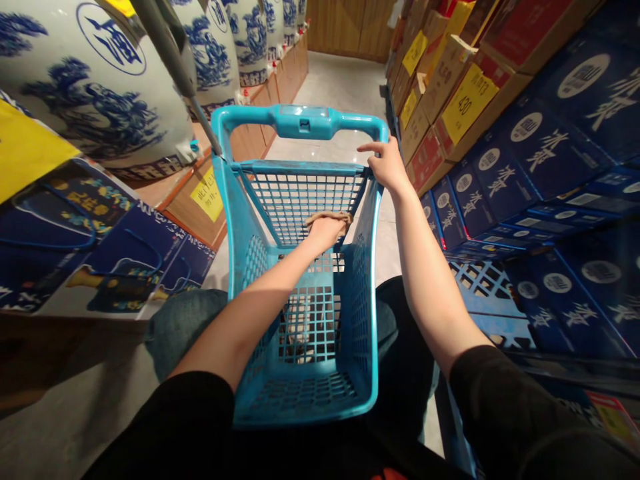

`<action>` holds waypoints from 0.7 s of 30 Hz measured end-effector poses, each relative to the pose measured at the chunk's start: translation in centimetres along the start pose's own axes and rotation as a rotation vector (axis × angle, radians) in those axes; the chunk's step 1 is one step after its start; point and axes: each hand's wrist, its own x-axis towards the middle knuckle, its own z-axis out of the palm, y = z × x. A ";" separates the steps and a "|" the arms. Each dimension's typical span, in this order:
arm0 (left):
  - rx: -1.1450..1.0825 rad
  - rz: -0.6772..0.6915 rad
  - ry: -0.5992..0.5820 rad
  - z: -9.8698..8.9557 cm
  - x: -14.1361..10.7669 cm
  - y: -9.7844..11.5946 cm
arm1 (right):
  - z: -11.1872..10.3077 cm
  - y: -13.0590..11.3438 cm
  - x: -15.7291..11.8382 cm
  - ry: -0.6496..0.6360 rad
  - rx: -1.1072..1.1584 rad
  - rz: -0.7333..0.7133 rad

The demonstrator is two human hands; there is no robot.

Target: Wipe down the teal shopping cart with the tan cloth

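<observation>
A blue plastic shopping basket (374,320) with mesh walls stands between my knees. My left hand (327,231) reaches down inside it, closed on a brown cloth (325,217) that lies against the far mesh wall. At the basket's far right corner, beside the end of the carrying handle (305,123), my right hand (389,165) grips the rim. Its index finger points out to the left, and its thumb is partly hidden. A grey pole (173,50) is joined to the far left corner and slants up out of view. Crumpled cloth hides my left fingertips.
Large blue-and-white porcelain jars (100,87) line a wooden ledge (195,193) on the left, above blue gift bags (115,247). Stacked blue boxes (530,153) and cartons with yellow price signs (467,103) crowd the right. A tiled aisle (345,73) runs ahead to wooden panels.
</observation>
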 end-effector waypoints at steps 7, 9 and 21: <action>-0.130 -0.034 0.023 -0.8 0.6 0.2 | 0.2 1.3 0.7 -0.029 -0.008 -0.036; -0.181 -0.070 0.139 -2.4 1.3 0.0 | 0.4 1.9 1.1 -0.025 -0.004 -0.036; 0.008 0.145 0.145 -2.4 1.1 1.4 | 0.3 2.8 1.4 -0.024 -0.019 -0.029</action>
